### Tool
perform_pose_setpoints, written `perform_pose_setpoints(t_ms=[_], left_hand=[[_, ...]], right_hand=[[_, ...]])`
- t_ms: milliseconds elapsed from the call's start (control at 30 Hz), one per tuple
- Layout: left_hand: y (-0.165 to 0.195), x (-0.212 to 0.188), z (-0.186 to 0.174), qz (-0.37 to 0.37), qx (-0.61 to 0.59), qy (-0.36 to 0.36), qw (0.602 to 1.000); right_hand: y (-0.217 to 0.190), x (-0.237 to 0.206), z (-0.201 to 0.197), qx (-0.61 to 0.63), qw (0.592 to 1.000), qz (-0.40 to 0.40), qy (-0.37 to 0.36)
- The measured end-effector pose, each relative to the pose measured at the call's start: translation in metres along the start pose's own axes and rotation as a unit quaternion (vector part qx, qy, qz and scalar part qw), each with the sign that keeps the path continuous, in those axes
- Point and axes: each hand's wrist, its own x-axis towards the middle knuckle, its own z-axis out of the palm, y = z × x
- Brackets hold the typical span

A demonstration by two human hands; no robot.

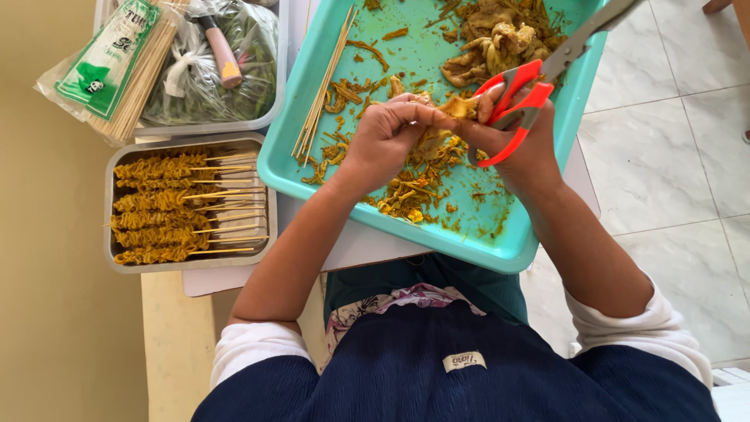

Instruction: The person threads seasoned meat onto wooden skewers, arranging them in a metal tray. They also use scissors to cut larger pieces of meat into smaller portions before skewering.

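While scissors (522,92) gape, yellow meat piece (457,106) looks frilly and greasy

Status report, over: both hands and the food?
Left hand pinches yellow meat piece. Right hand holds red-handled scissors. Both over teal tray.

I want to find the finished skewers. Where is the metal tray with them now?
In the head view, the metal tray lies at the left, beside the teal tray and just below the clear container of bamboo sticks.

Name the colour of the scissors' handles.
Red-orange, on the scissors in the right hand; head view.
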Motion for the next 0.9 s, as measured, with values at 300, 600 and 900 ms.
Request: perform_pose_setpoints(t_ms=[300,600,900], left_hand=[[0.000,0.002,0.011,-0.119,-0.161,0.034,0.979],[-0.012,-0.009,-0.008,-0.125,-0.117,-0.037,0.985],[0.000,-0.009,0.001,-0.079,-0.109,0.033,0.990]], right_hand=[[0.001,-0.001,-0.002,0.033,0.999,0.007,0.006],[0.014,-0.002,-0.007,0.057,0.998,0.003,0.033],[0.028,0.004,-0.004,-0.015,0.999,-0.034,-0.016]])
